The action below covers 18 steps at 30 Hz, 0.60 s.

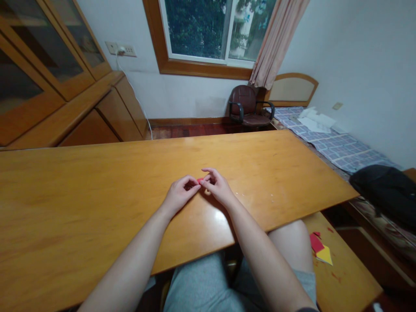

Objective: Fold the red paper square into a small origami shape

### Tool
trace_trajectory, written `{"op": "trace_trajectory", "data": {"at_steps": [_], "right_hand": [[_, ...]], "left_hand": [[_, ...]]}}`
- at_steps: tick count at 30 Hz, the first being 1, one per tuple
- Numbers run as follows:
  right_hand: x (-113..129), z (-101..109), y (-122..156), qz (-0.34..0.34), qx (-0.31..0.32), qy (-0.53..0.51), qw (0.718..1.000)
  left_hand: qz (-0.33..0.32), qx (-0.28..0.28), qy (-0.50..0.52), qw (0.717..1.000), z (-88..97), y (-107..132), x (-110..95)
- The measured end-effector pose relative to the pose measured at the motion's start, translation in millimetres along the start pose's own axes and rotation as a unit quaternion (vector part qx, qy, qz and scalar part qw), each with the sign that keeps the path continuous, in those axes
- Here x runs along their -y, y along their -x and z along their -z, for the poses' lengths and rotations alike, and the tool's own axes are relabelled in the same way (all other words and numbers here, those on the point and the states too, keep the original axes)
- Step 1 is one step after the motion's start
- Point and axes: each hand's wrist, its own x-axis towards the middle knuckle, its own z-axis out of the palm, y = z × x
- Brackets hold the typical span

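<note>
Between my two hands is a small red piece (200,181), perhaps folded paper; its exact shape is too small to make out. My left hand (182,193) pinches its left side with thumb and forefinger. From the other side, my right hand (217,187) grips it between thumb and fingers, with one finger lifted away. Both hands are just over the wooden table (113,195), near its middle. The fingers partly cover the red piece.
A bench (344,273) at the lower right holds red paper (316,243), yellow paper (325,255) and small red scraps. Tiny pale bits lie on the table right of my hands. Beyond stand a brown chair (243,104) and a bed (344,149) with a black bag (383,190).
</note>
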Motion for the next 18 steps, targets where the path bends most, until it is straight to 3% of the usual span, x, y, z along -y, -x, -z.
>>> {"op": "trace_trajectory", "data": {"at_steps": [18], "right_hand": [[-3.0, 1.2, -2.1, -0.003, -0.007, 0.001, 1.000]], "left_hand": [[-0.001, 0.009, -0.019, 1.000, 0.6, -1.1, -7.5]]}}
